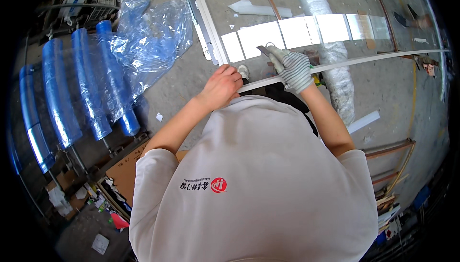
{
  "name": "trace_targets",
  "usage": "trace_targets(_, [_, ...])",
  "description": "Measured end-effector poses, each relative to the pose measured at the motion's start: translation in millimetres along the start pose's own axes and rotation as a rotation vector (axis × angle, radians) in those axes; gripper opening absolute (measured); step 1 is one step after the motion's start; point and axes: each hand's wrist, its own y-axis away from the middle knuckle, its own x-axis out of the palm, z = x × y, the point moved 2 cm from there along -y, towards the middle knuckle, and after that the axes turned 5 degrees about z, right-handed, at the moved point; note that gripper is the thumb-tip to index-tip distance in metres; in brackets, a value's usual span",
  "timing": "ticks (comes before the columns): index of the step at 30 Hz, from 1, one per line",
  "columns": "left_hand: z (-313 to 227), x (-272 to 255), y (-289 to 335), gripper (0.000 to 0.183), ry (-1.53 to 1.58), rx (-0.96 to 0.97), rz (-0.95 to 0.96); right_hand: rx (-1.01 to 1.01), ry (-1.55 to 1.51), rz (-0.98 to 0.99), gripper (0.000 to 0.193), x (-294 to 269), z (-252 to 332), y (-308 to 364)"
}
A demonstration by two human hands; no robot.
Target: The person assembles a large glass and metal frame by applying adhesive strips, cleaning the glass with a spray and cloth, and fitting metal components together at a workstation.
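Concrete floor [402, 113] spread beneath the work, with blue film rolls [60, 89] ranked at the left. Ahead of the person, a pale frame [207, 17] reached away from the body, its near rail [261, 83] running crosswise and rising slightly to the right. Bent fingers of the bare left hand [223, 87] rested at that rail's left end, by the corner; whether they clasped it could not be told, the thumb being hidden. The gloved right hand [290, 68], farther along the rail, pinched a flat grey blade [262, 50], which pointed left and outward, beyond the rail; its angle toward the corner seemed the relation that mattered most.
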Motion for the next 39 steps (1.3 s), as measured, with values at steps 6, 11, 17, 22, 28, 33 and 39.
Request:
trace_targets(6, [1, -3, -3, 0.029, 0.075, -0.004, -0.015, 0.017, -0.019, -0.003, 0.028, 1, 0, 0])
trace_targets(11, [12, 1, -8, 0.028, 0.339, -0.055, 0.044, 0.108, -0.032, 0.123, 0.027, 2, -1, 1])
trace_targets(17, [37, -25, 4, 0.024, 0.532, -0.177, -0.258, -0.006, -0.040, -0.037, 0.023, -7, 6, -1])
trace_targets(22, [33, -12, 4, 0.015, 0.324, -0.107, -0.286, 0.034, -0.057, 0.045, 0.026, -3, 1, -3])
trace_targets(28, [-4, -4, -14, 0.005, -0.160, -0.252, -0.123, 0.016, -0.049, -0.015, 0.021, -4, 4, -2])
trace_targets(33, [-18, 7, -29, 0.006, -0.325, -0.327, -0.027, 0.067, -0.042, 0.024, 0.022, -1, 4, -2])
trace_targets(39, [-24, 10, -38, 0.008, -0.350, -0.369, 0.090, 0.023, -0.040, -0.059, 0.021, -2, 3, -1])
